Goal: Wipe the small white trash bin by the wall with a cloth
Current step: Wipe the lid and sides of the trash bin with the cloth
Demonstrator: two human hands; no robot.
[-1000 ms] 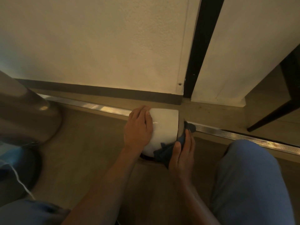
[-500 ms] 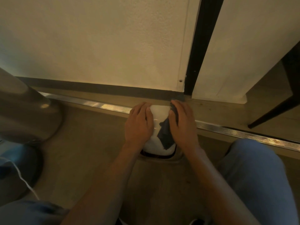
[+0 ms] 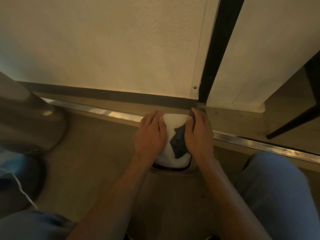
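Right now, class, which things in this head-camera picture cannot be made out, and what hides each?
- white bin: both sides covered by the left hand and right hand.
- dark cloth: mostly under the right hand.
- Bin's base: hidden by its own body.
- Grey object: blurred, cut off by the left edge.

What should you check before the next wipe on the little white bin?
1. Left hand steadies the white bin: ok, it rests on the bin's left side.
2. Dark cloth lies on the bin: ok.
3. Right hand presses the cloth: ok.
4. Bin stays put on the floor: cannot tell, its base is hidden.
5. Room toward the wall: not ok, the fingertips are almost at the baseboard.
6. Bin already clean: cannot tell.
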